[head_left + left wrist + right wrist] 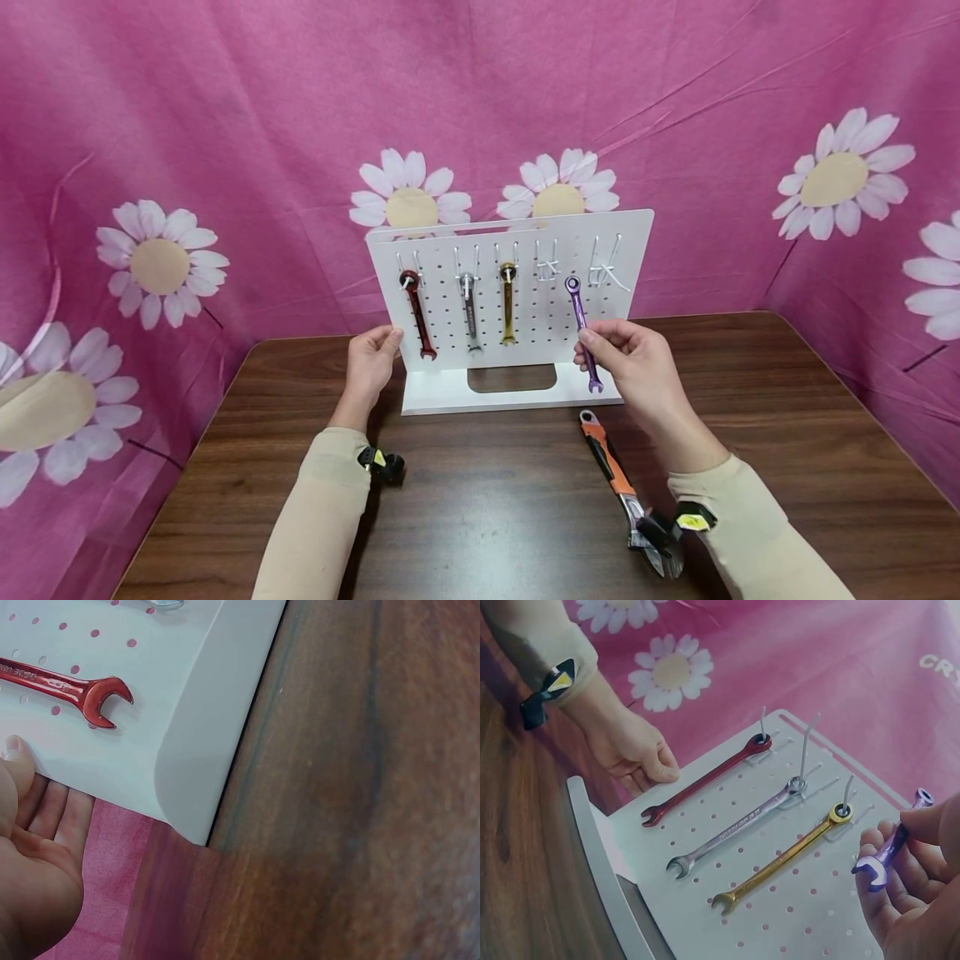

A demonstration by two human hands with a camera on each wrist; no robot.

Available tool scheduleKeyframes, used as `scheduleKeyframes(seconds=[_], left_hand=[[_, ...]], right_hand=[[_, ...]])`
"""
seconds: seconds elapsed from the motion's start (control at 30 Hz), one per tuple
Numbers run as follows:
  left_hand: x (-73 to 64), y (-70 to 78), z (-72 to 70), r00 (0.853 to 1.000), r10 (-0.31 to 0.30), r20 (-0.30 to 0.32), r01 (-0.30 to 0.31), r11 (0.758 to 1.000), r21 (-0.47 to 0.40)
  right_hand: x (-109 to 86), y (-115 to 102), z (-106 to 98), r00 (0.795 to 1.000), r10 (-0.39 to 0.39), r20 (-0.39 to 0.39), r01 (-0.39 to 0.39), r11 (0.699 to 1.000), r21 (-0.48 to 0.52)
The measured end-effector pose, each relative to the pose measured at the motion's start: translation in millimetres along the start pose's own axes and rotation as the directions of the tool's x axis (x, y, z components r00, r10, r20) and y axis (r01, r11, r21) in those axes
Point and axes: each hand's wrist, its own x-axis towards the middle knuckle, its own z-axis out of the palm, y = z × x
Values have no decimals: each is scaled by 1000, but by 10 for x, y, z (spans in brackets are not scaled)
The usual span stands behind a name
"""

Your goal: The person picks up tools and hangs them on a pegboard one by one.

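My right hand (637, 358) pinches a purple combination wrench (578, 312) near its middle, ring end up, in front of the white pegboard stand (540, 333). With thumb and fingers, my left hand (369, 367) grips the board's left edge. Three wrenches hang by their ring ends from hooks: a red wrench (417, 317), a silver wrench (470, 312) and a gold wrench (507, 308). To their right are a fourth hook (548, 268) and a fifth hook (606, 273) with nothing on them. The right wrist view shows the purple wrench (889, 847) apart from the board.
An adjustable wrench (611, 467) with an orange and black handle lies on the brown wooden table (480, 500), partly behind the right wrist's camera. Pink cloth (300, 125) with white daisies surrounds the table at the back and sides.
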Motion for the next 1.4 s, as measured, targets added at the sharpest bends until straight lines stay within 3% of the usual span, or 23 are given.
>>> scheduleKeyframes(seconds=[0.27, 0.63, 1.03, 1.4], left_hand=[[-5, -9, 0, 1000, -19, 0, 19, 1000, -5], [3, -13, -2, 1000, -25, -1, 25, 1000, 7], [4, -1, -1, 999, -33, -2, 33, 999, 23], [1, -2, -1, 999, -41, 2, 41, 999, 27]], right_hand=[[84, -18, 69, 1000, -10, -4, 10, 998, 58], [231, 96, 128, 999, 34, 0, -34, 999, -5], [407, 236, 176, 997, 80, -1, -80, 997, -5], [650, 313, 260, 982, 181, -51, -181, 983, -9]])
